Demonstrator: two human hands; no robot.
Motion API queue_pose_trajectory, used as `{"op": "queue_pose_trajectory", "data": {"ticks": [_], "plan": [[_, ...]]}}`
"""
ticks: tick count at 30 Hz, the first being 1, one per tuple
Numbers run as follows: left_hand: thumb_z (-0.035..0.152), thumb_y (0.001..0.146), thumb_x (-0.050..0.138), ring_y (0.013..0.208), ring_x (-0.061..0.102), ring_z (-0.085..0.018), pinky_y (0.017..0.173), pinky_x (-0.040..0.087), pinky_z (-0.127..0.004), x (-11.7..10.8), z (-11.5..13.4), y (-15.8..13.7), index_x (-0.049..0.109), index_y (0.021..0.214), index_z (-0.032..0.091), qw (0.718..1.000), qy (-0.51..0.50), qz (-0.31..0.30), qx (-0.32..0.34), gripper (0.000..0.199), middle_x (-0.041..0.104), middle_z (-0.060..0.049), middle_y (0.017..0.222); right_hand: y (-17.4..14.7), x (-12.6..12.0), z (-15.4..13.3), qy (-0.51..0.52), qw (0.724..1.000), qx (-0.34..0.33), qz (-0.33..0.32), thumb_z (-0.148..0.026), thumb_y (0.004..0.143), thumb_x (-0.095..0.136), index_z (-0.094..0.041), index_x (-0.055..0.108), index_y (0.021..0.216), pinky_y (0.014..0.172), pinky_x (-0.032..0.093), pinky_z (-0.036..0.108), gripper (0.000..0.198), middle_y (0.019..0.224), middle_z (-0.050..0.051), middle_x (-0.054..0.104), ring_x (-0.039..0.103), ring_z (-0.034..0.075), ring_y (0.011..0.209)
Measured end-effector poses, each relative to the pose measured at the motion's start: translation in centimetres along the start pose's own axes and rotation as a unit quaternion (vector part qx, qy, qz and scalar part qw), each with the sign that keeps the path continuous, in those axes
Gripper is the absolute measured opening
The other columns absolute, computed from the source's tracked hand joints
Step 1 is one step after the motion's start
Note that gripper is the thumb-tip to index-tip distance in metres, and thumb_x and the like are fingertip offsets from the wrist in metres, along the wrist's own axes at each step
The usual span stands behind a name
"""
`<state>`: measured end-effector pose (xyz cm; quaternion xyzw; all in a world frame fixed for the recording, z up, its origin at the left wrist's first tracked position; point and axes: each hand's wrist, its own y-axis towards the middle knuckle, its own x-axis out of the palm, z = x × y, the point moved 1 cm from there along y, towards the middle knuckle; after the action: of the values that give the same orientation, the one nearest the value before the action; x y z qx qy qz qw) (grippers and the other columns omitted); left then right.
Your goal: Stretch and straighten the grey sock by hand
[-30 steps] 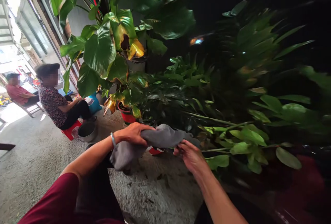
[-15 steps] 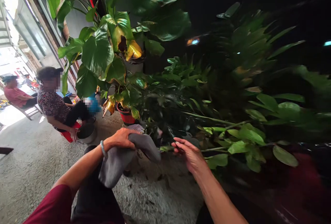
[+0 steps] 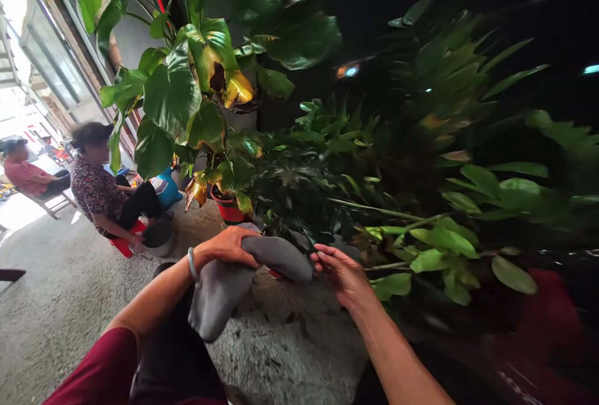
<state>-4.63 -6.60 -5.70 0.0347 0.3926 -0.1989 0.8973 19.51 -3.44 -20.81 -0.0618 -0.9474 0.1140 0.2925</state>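
Left of the gray cloth [image 3: 243, 280], a seated person [image 3: 105, 190] leans over a metal basin [image 3: 158, 238]. Our left hand [image 3: 229, 246] grips the cloth's upper fold, wrist bent down. Half a second ago our right hand [image 3: 344, 274] hung apart; now its fingertips meet the cloth's right end, so we regain a two-handed hold. Potted plants [image 3: 327, 161] rise behind the cloth.
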Motion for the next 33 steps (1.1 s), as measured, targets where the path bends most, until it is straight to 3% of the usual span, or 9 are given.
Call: {"op": "queue_pose_trajectory", "data": {"ticks": [7, 9, 13, 15, 22, 24, 29, 31, 33], "plan": [[0.024, 0.072, 0.073, 0.116, 0.06, -0.023, 0.107, 0.045, -0.038, -3.3, 5.3, 4.6, 0.055, 0.135, 0.019, 0.92, -0.046, 0.352, 0.167, 0.066, 0.065, -0.004, 0.127, 0.1, 0.2, 0.2, 0.007, 1.0, -0.024, 0.0, -0.02, 0.045, 0.084, -0.019, 0.072, 0.076, 0.041, 0.049, 0.023, 0.033, 0.059, 0.001, 0.07, 0.057, 0.011, 0.042], [0.022, 0.071, 0.074, 0.119, 0.059, -0.025, 0.108, 0.044, -0.037, -2.2, 5.2, 6.6, 0.054, 0.137, 0.017, 0.934, 0.002, 0.324, 0.151, 0.069, 0.063, -0.007, 0.132, 0.1, 0.3, 0.3, 0.009, 1.0, -0.029, -0.002, -0.02, 0.044, 0.084, -0.019, 0.072, 0.076, 0.04, 0.049, 0.023, 0.034, 0.059, 0.001, 0.07, 0.056, 0.011, 0.041], [0.02, 0.066, 0.077, 0.108, 0.066, -0.027, 0.099, 0.05, -0.035, 0.6, 4.5, 6.7, 0.064, 0.126, 0.02, 0.981, 0.094, 0.054, 0.163, 0.061, 0.072, -0.004, 0.117, 0.1, 0.0, 0.2, 0.003, 1.0, -0.022, 0.009, -0.02, 0.044, 0.084, -0.019, 0.07, 0.069, 0.039, 0.049, 0.025, 0.029, 0.057, 0.002, 0.069, 0.056, 0.013, 0.04], [0.022, 0.067, 0.078, 0.106, 0.067, -0.026, 0.097, 0.051, -0.033, 0.7, 5.3, 5.6, 0.066, 0.124, 0.021, 0.977, 0.069, -0.005, 0.202, 0.058, 0.073, -0.003, 0.114, 0.1, -0.3, 0.1, -0.006, 1.0, -0.018, 0.021, -0.019, 0.044, 0.083, -0.019, 0.069, 0.066, 0.039, 0.049, 0.025, 0.026, 0.056, 0.002, 0.07, 0.057, 0.014, 0.04], [0.023, 0.076, 0.072, 0.119, 0.06, -0.026, 0.107, 0.045, -0.034, -2.4, 9.6, 8.3, 0.056, 0.135, 0.015, 0.923, -0.011, 0.291, 0.252, 0.062, 0.064, -0.006, 0.131, 0.0, 0.1, -0.2, 0.005, 1.0, -0.025, 0.007, -0.019, 0.047, 0.082, -0.02, 0.072, 0.074, 0.041, 0.05, 0.024, 0.03, 0.059, 0.001, 0.07, 0.057, 0.012, 0.042], [0.022, 0.073, 0.073, 0.118, 0.061, -0.028, 0.105, 0.046, -0.035, -1.6, 8.4, 9.4, 0.058, 0.134, 0.018, 0.942, 0.044, 0.259, 0.208, 0.063, 0.065, -0.006, 0.13, 0.0, 0.2, -0.1, 0.002, 1.0, -0.025, 0.008, -0.018, 0.047, 0.081, -0.02, 0.072, 0.075, 0.04, 0.049, 0.024, 0.029, 0.059, 0.002, 0.07, 0.056, 0.012, 0.041], [0.023, 0.06, 0.08, 0.099, 0.069, -0.028, 0.088, 0.054, -0.036, 1.0, 3.0, 6.8, 0.07, 0.118, 0.022, 0.979, 0.15, -0.071, 0.119, 0.059, 0.075, -0.004, 0.103, 0.2, -0.5, 0.3, -0.018, 1.0, 0.001, 0.011, -0.016, 0.047, 0.078, -0.019, 0.067, 0.064, 0.037, 0.047, 0.024, 0.02, 0.054, 0.002, 0.067, 0.054, 0.012, 0.038], [0.023, 0.061, 0.081, 0.097, 0.069, -0.026, 0.088, 0.054, -0.034, 0.2, 2.7, 5.2, 0.071, 0.117, 0.021, 0.985, 0.102, -0.069, 0.12, 0.057, 0.075, -0.002, 0.101, 0.3, -0.7, 0.5, -0.031, 0.999, 0.006, 0.015, -0.015, 0.048, 0.077, -0.019, 0.064, 0.061, 0.036, 0.047, 0.024, 0.019, 0.053, 0.003, 0.067, 0.054, 0.012, 0.037], [0.022, 0.064, 0.08, 0.105, 0.066, -0.024, 0.095, 0.051, -0.034, -1.6, 3.9, 4.5, 0.069, 0.119, 0.019, 0.987, 0.025, 0.027, 0.154, 0.056, 0.074, -0.003, 0.109, 0.4, -0.7, 0.5, -0.032, 0.999, 0.001, 0.015, -0.016, 0.05, 0.078, -0.019, 0.066, 0.066, 0.038, 0.048, 0.025, 0.02, 0.056, 0.003, 0.068, 0.056, 0.013, 0.039]]}}
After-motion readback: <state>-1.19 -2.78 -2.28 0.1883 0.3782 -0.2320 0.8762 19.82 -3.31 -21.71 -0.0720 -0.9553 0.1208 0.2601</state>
